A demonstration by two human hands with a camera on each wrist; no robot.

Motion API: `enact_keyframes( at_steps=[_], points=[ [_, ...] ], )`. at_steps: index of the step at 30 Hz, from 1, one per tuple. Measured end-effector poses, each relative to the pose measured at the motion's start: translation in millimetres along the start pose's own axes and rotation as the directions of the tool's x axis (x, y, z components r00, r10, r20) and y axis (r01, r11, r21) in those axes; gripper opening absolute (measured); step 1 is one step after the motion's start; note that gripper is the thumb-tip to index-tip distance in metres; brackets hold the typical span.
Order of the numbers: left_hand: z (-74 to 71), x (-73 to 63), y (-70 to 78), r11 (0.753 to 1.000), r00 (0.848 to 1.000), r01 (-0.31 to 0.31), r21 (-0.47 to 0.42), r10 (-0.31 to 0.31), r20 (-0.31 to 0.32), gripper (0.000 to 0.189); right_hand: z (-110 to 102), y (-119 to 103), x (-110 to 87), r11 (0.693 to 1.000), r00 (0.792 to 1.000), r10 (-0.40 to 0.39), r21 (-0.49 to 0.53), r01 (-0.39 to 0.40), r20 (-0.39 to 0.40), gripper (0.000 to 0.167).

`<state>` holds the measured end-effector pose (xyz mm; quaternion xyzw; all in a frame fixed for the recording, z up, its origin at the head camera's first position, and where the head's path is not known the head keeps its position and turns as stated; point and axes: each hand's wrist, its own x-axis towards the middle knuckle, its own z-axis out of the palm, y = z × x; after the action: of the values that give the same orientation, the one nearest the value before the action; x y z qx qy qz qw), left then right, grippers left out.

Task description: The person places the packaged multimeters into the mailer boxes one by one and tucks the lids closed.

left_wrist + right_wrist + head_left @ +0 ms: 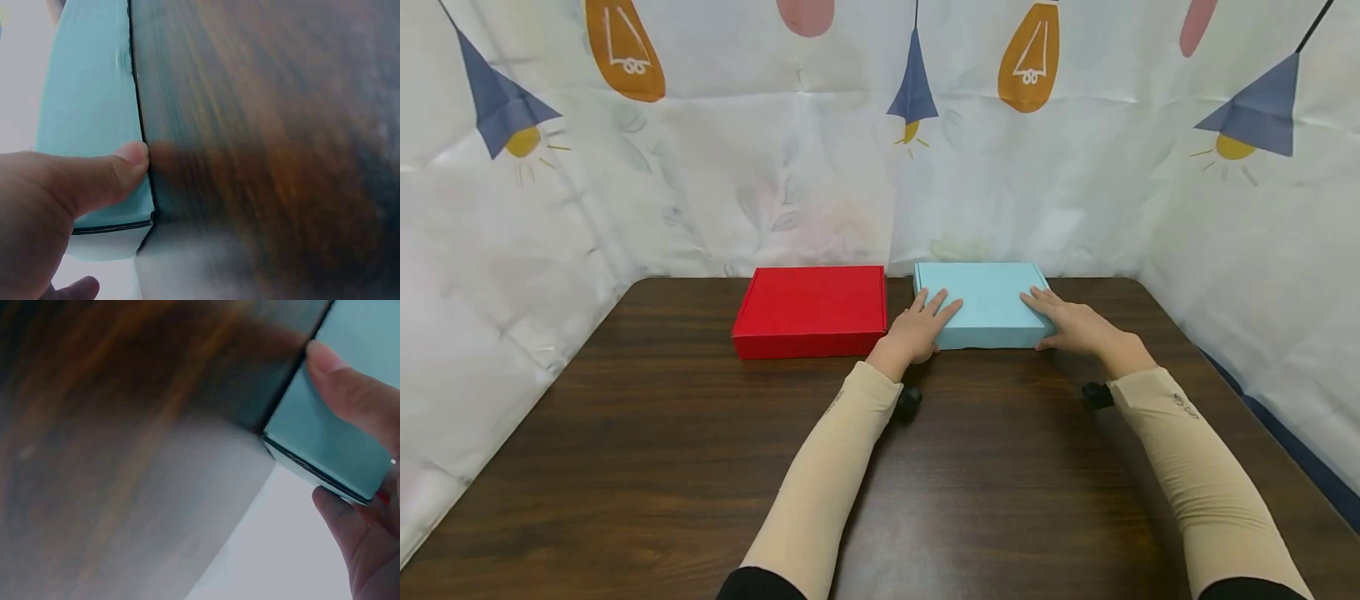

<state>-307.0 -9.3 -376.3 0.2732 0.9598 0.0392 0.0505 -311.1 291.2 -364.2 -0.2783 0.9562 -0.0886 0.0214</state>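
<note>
A flat light blue cardboard box (981,300) lies closed near the back of the table. My left hand (917,329) rests on its left front corner, fingers spread over the lid. In the left wrist view the left thumb (106,178) lies along the front face, its tip near the bottom edge. At the right front corner, my right hand (1078,329) touches the box with fingers extended over the top. The right wrist view shows the right thumb (356,397) against the front face and a finger (337,515) by the side.
To the left of the blue box lies a closed red box (812,312), close to my left hand. Both stand on a dark brown wooden table (625,467). A white patterned cloth (715,167) hangs behind the table and along its sides.
</note>
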Motion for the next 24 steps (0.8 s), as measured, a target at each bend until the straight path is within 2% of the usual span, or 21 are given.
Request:
enact_keyframes(
  at_steps=[6, 11, 14, 21, 24],
  points=[
    [5.8, 5.8, -2.0, 0.999, 1.0, -0.008, -0.031, 0.008, 0.0, 0.09, 3.5, 4.9, -2.3, 0.996, 0.999, 0.039, 0.081, -0.042, 0.033, 0.096],
    [6.9, 6.4, -4.9, 0.999, 1.0, -0.008, -0.043, 0.008, 0.001, 0.089, 5.1, 7.7, -0.7, 0.988, 0.998, 0.013, 0.153, -0.022, 0.06, 0.098],
    [3.6, 5.5, -5.6, 0.999, 1.0, -0.013, -0.046, 0.014, 0.005, 0.087, 2.7, 8.6, 0.6, 0.979, 0.996, 0.019, 0.201, -0.037, 0.09, 0.098],
    [-0.2, -4.2, -11.0, 0.999, 1.0, -0.019, -0.035, 0.02, 0.013, 0.085, -1.3, 2.4, -2.0, 0.956, 0.987, 0.071, 0.273, -0.108, 0.142, 0.089],
    [-0.7, -10.0, -17.9, 1.0, 1.0, -0.004, -0.019, 0.004, -0.015, 0.084, -1.0, 0.1, -5.9, 0.956, 0.987, 0.094, 0.266, -0.126, 0.128, 0.083]
  ],
)
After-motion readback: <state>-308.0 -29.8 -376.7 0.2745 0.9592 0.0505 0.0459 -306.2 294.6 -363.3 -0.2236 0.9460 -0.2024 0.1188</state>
